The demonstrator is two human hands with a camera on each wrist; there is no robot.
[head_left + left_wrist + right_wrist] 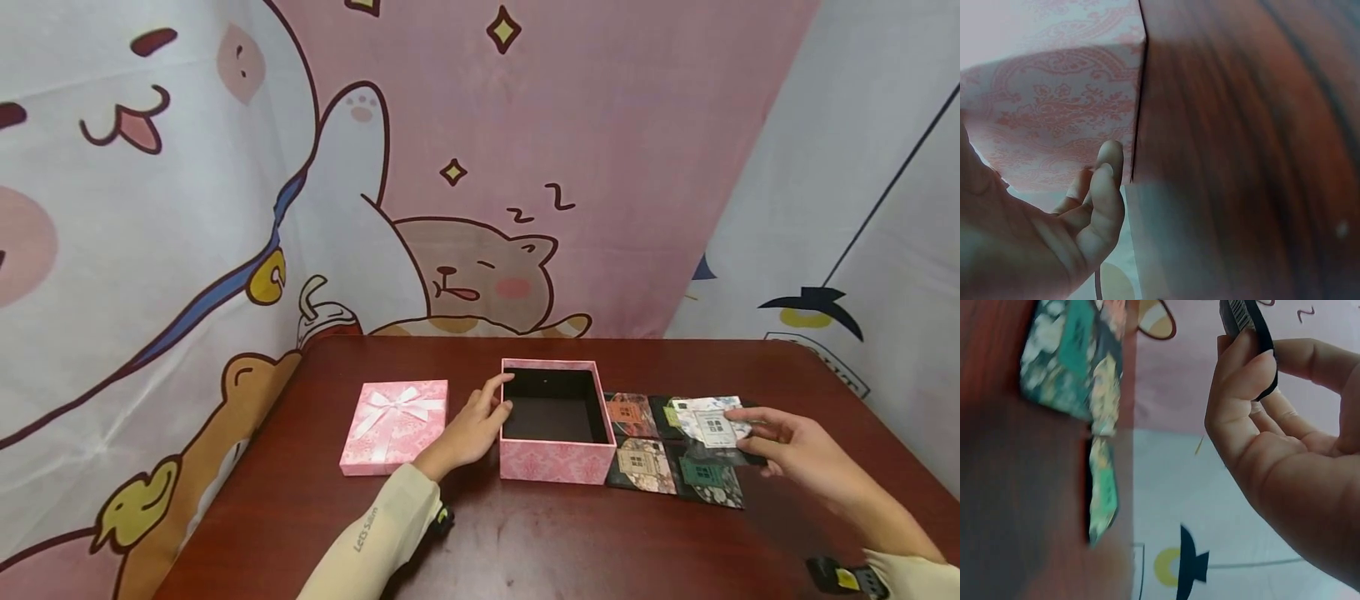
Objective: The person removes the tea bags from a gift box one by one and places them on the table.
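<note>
An open pink patterned gift box (pixel 557 462) with a black inside stands at the middle of the table. My left hand (pixel 474 425) rests against its left side, with fingertips at the rim; in the left wrist view the fingers (pixel 1107 200) lie along the patterned wall. To the right, my right hand (pixel 795 454) pinches a flat sachet (pixel 712 427) with a white label by its right edge, held above the other sachets. The right wrist view shows this sachet's dark edge and barcode (pixel 1239 314) between thumb and fingers.
Several dark sachets with coloured labels lie right of the box, among them an orange one (pixel 630 414), a cream one (pixel 643 467) and a green one (pixel 708 479). A pink lid (pixel 397 427) with a white bow lies left of the box on the brown table (pixel 570 542).
</note>
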